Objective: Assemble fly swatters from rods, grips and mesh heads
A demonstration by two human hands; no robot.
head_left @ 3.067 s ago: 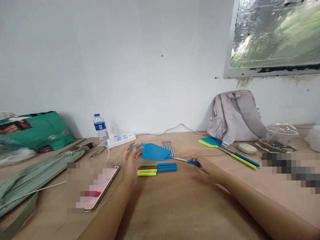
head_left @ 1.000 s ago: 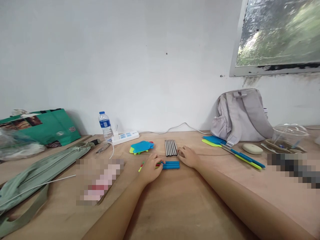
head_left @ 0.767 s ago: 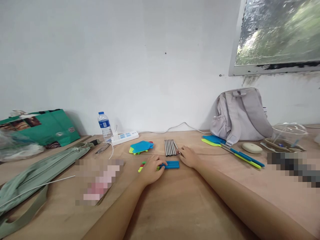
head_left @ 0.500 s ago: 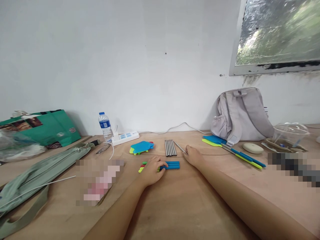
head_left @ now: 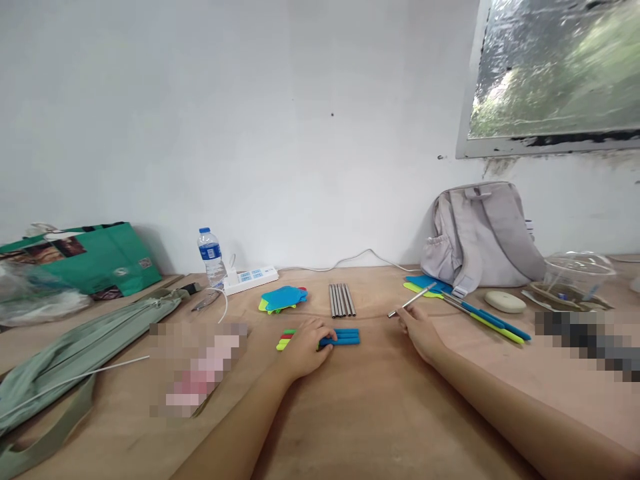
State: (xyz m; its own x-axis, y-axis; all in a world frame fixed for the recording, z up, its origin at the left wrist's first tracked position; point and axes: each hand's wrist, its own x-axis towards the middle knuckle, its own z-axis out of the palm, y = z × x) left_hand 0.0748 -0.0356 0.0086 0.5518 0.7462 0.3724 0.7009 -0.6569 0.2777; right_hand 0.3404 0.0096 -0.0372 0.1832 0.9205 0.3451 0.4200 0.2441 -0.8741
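My right hand (head_left: 420,332) pinches a thin metal tube (head_left: 411,301), which slants up and away to the right above the table. My left hand (head_left: 309,347) lies over a row of coloured handles, fingers curled onto the near blue handle (head_left: 345,341); its palm hides part of the row. Green, red and yellow ends (head_left: 284,341) stick out on its left side. Beyond the hands, several metal tubes (head_left: 342,301) lie side by side. Left of them is a stack of blue and yellow-green flat paddles (head_left: 284,298).
Assembled swatters with blue and yellow handles (head_left: 493,320) lie at the right, before a grey backpack (head_left: 493,233). A cream oval case (head_left: 505,302) is near them. On the left stand a water bottle (head_left: 211,253), a power strip (head_left: 251,279) and a green bag (head_left: 100,260).
My right hand has moved right and nearer, taking the metal tube away from the row and turning it to slant the other way. My left hand has stayed over the handles.
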